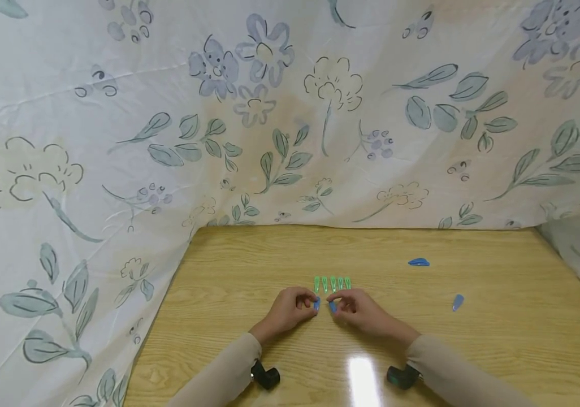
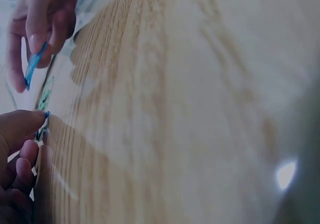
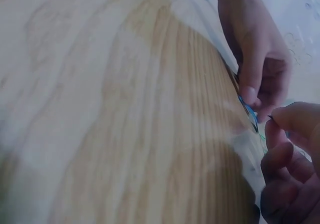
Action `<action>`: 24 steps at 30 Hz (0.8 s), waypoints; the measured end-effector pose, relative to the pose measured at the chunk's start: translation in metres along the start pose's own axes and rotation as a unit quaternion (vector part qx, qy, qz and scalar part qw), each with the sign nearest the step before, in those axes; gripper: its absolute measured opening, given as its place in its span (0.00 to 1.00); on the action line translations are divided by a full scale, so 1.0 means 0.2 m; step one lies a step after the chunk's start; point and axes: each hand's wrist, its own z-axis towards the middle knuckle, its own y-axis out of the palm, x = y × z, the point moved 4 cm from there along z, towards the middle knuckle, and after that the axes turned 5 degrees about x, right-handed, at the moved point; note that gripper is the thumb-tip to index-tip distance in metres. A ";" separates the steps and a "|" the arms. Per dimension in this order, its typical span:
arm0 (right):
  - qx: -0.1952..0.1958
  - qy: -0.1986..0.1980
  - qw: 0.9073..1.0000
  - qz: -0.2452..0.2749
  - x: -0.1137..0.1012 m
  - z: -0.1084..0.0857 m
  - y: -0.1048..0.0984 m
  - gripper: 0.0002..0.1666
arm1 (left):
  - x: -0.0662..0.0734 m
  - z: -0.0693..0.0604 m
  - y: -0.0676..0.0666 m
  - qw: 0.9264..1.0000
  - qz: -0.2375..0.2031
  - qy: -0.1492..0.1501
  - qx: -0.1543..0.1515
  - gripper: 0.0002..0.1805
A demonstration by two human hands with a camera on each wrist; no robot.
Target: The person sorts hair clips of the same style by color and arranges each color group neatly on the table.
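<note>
In the head view my left hand (image 1: pixel 290 308) pinches a blue snap hair clip (image 1: pixel 316 304) between thumb and fingers, low over the table. Close to its right, my right hand (image 1: pixel 361 311) pinches a second blue hair clip (image 1: pixel 333 307); the two clips are a small gap apart. Just beyond them lies a row of several green hair clips (image 1: pixel 333 284), side by side. The left wrist view shows the right hand's clip (image 2: pixel 34 67) held tilted, its lower end pointing down. Curled fingers hide much of the clip in the left hand (image 2: pixel 20 146).
Two more blue hair clips lie apart on the right of the wooden table (image 1: pixel 249 254), one toward the back (image 1: pixel 419 262) and one nearer (image 1: pixel 458 302). A flower-patterned cloth (image 1: pixel 290 186) hangs behind the table and along its left side.
</note>
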 end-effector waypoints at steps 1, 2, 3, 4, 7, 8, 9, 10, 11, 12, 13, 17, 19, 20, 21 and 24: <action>0.000 0.006 1.000 -0.006 0.00 0.01 0.01 0.19 | 0.00 0.00 0.00 1.000 -0.001 0.000 0.000 0.09; 0.000 0.013 1.000 -0.010 0.01 0.01 0.02 0.19 | 0.00 0.00 0.00 1.000 0.000 0.000 0.000 0.09; 0.001 0.023 1.000 -0.013 0.01 0.02 0.03 0.20 | 0.00 0.00 0.00 1.000 -0.001 0.000 0.000 0.09; 0.001 0.026 1.000 -0.013 0.01 0.02 0.04 0.20 | -0.01 0.00 0.00 1.000 -0.001 0.000 0.000 0.10; 0.009 0.031 0.999 -0.023 0.00 0.03 0.05 0.20 | -0.01 0.00 0.00 1.000 0.000 -0.001 0.001 0.10; 0.012 0.031 0.999 -0.028 -0.01 0.03 0.06 0.20 | -0.01 0.00 0.00 1.000 0.001 -0.002 0.001 0.10; 0.016 0.033 0.999 -0.036 -0.01 0.04 0.06 0.21 | -0.01 0.00 0.00 1.000 0.002 -0.003 0.001 0.10; 0.020 0.034 0.998 -0.046 -0.01 0.04 0.07 0.21 | -0.01 0.00 0.00 1.000 0.002 -0.004 0.001 0.09; 0.023 0.038 0.997 -0.057 -0.02 0.04 0.07 0.21 | -0.02 0.00 0.00 1.000 0.003 -0.004 0.000 0.09; 0.025 0.043 0.997 -0.066 -0.02 0.04 0.07 0.21 | -0.02 0.00 0.00 1.000 0.004 -0.006 -0.001 0.09; 0.027 0.046 0.996 -0.076 -0.02 0.04 0.08 0.21 | -0.02 0.00 0.00 1.000 0.004 -0.006 -0.001 0.09; 0.032 0.057 0.992 -0.108 -0.03 0.04 0.09 0.21 | -0.02 -0.01 0.01 1.000 0.003 -0.007 -0.003 0.09; 0.036 0.056 0.990 -0.123 -0.04 0.05 0.10 0.21 | -0.02 -0.01 0.01 1.000 0.003 -0.004 -0.001 0.09; 0.038 0.056 0.989 -0.129 -0.04 0.05 0.10 0.21 | -0.02 -0.01 0.01 1.000 0.003 -0.003 -0.001 0.09; 0.040 0.055 0.988 -0.137 -0.04 0.05 0.10 0.21 | -0.02 -0.01 0.01 1.000 0.004 -0.003 0.000 0.09; 0.043 0.055 0.985 -0.160 -0.04 0.05 0.11 0.20 | -0.02 -0.01 0.00 1.000 0.006 -0.002 0.001 0.09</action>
